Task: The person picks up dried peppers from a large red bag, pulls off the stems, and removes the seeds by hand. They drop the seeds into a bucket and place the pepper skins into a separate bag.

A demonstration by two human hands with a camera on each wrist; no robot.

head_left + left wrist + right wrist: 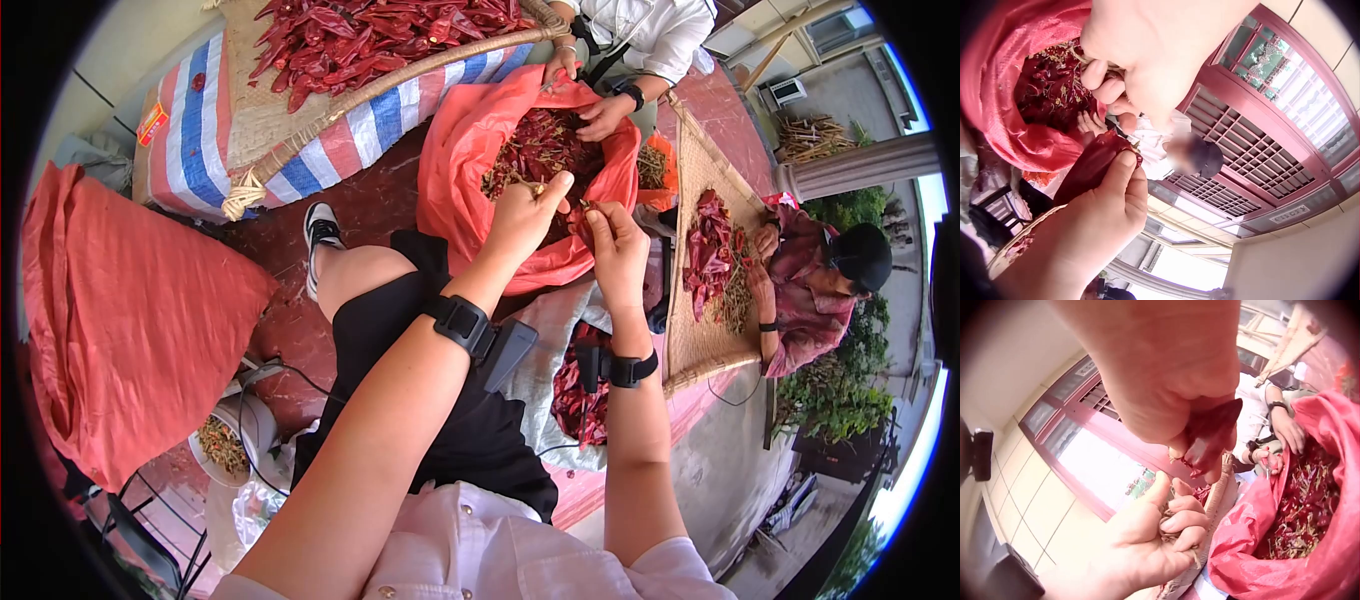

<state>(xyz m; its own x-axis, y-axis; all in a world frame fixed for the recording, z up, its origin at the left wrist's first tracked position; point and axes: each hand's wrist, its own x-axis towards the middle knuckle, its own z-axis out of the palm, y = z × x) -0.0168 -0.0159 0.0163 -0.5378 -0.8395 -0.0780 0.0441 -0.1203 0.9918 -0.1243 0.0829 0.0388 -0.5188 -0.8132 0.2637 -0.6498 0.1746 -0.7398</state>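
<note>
My left hand is over the near rim of a red woven sack, with its fingers curled round a small bunch of dry chili stems. Close beside it on the right, my right hand pinches a dark red dried chili near its stem end, between thumb and fingers. In the right wrist view the chili hangs below the right hand, just above the left thumb. Inside the sack lie dried chilies with many loose stems.
Another person's hand reaches into the sack's far side. To the right, a second person works at a woven tray of chilies and stems. A heaped tray of chilies lies back left. A bucket stands low left.
</note>
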